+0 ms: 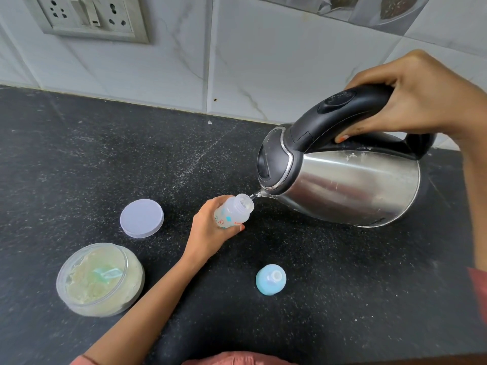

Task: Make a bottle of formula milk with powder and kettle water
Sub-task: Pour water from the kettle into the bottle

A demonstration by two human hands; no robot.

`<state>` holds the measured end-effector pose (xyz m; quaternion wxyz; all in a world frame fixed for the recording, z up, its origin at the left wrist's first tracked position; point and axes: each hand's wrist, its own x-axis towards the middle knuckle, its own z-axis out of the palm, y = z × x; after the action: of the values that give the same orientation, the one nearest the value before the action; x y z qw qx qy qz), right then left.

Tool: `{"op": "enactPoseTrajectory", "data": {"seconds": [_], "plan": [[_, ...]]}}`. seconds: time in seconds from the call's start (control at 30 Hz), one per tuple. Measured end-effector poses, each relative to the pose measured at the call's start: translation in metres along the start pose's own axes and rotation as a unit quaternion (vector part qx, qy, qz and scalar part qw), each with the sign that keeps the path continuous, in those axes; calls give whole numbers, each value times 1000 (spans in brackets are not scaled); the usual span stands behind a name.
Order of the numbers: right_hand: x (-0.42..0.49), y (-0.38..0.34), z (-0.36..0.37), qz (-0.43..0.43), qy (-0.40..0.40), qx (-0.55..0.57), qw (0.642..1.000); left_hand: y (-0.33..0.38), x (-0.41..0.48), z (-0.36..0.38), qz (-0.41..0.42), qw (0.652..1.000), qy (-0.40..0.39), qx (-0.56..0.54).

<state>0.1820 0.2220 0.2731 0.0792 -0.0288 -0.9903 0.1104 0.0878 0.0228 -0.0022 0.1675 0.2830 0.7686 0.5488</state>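
My left hand (208, 230) grips a small clear baby bottle (233, 212) with blue and red prints, standing on the black counter with its neck uncapped. My right hand (411, 101) holds the black handle of a steel kettle (350, 185), tilted left so its spout sits at the bottle's mouth. A thin stream of water runs from the spout into the bottle. An open clear tub of pale formula powder (100, 279) with a blue scoop (106, 273) in it sits at the front left. The blue teat cap (271, 279) stands on the counter in front of the bottle.
The tub's lilac lid (141, 218) lies flat left of the bottle. The black speckled counter (105, 154) runs back to a white tiled wall with a socket panel (89, 17) at the upper left.
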Motion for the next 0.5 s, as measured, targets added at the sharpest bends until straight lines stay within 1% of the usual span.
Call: {"op": "enactPoseTrajectory", "data": {"seconds": [0.23,0.5], "plan": [[-2,2,1,6,11,-4,1000,3,-1,0,1,1000,0,-4],[-17,14,15,54,43,66,995,7,-2,-1,1,1000,7,-18]]}}
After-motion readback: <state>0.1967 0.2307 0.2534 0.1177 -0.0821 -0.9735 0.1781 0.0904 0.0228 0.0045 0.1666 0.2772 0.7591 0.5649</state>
